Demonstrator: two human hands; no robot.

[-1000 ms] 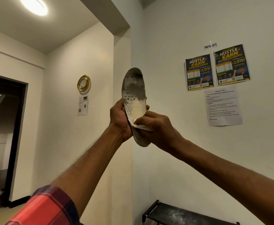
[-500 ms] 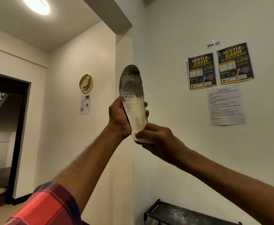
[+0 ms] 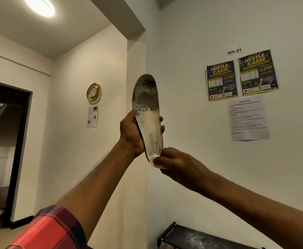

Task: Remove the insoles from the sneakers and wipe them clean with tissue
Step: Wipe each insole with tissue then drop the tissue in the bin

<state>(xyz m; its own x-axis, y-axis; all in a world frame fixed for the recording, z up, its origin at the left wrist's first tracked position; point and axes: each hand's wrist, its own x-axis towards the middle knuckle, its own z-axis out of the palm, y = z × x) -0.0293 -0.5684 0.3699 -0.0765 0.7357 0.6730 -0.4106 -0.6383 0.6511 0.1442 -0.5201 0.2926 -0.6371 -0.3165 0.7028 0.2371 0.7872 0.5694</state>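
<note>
The insole (image 3: 147, 112) is held up high in the middle of the view, toe end at 12 o'clock and heel end at 6 o'clock. The left hand (image 3: 131, 133) wraps around its middle and holds it tight. The right hand (image 3: 175, 164) pinches a small white tissue (image 3: 155, 163). A second ago the tissue sat on the middle of the insole. Now it has slid down to the heel end, and the word on the pale part shows. I think one wipe stroke is just ending. The toe half is dark and dirty, so more wiping is needed.

Most of the tissue hides under the fingers. The back of the insole is hidden. No sneakers show. A black rack (image 3: 192, 236) at 5 o'clock is cut off.
</note>
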